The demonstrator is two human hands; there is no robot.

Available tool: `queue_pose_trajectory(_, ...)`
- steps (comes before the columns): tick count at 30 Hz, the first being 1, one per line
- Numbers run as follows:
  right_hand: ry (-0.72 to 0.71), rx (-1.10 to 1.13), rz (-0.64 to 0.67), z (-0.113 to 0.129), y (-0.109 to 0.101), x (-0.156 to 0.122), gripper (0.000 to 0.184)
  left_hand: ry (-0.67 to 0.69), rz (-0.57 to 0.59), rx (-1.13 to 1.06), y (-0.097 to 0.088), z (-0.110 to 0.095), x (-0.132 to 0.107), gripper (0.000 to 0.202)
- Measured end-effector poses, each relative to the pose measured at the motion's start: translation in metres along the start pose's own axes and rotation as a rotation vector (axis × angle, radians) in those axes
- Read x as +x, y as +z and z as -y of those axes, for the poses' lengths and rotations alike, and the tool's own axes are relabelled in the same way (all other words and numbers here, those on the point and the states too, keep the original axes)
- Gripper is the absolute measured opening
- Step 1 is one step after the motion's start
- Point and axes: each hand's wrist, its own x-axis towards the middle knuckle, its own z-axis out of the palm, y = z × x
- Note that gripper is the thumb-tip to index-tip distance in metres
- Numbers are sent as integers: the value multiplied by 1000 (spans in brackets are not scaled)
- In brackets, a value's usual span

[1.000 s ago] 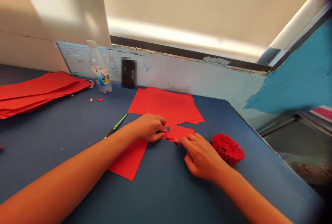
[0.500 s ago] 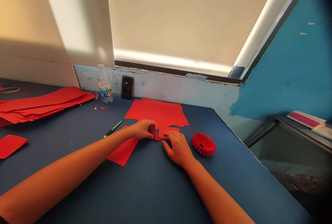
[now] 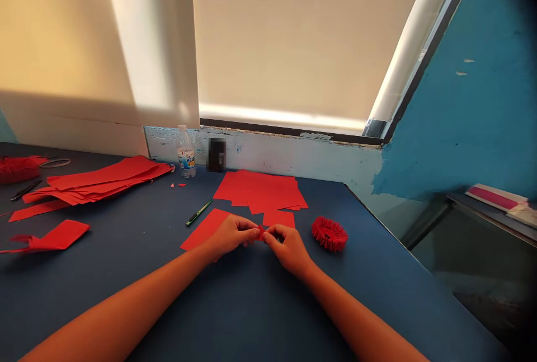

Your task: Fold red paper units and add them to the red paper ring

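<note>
At nine o'clock from the ruffled ring [image 3: 324,229], left hand [image 3: 232,234] and right hand [image 3: 288,245] pinch a small red piece [image 3: 261,232] between their fingers; shaping it seems underway, the next move probably calling for steady pressure

One camera sits on the person's head. It looks forward and down. The bare left hand [image 3: 232,234] and bare right hand [image 3: 289,247] are just below the middle of the view, with the arms [image 3: 138,300] coming up from the bottom. The flat, dark blue table [image 3: 235,306] is nearest at the bottom and goes back to the low, pale blue painted wall [image 3: 268,155]. Farther back, big, smooth cream blinds [image 3: 285,43] fill most of the top. The view leans, so the long, dark window edge [image 3: 268,128] slopes down to the right.
</note>
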Motion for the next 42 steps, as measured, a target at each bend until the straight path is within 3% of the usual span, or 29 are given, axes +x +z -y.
queue_pose_trajectory(6,-19,34,30,-3,1,1,17,31,-7,76,10,12,0,36)
queue_pose_trajectory(21,-18,49,-84,-6,14,0,22,94,-111,92,17,-1,-3,32)
queue_pose_trajectory(26,-27,135,-15,-11,10,4,20,53,-154,19,19,-2,-2,28)
queue_pose_trajectory(34,11,189,-34,-8,5,6,18,82,-173,-173,22,0,-3,34)
queue_pose_trajectory(38,-47,193,-19,-3,2,1,24,102,-227,-330,20,1,-2,24)
queue_pose_trajectory(42,-219,-16,-16,0,-3,-1,41,99,-199,-386,16,1,-2,23)
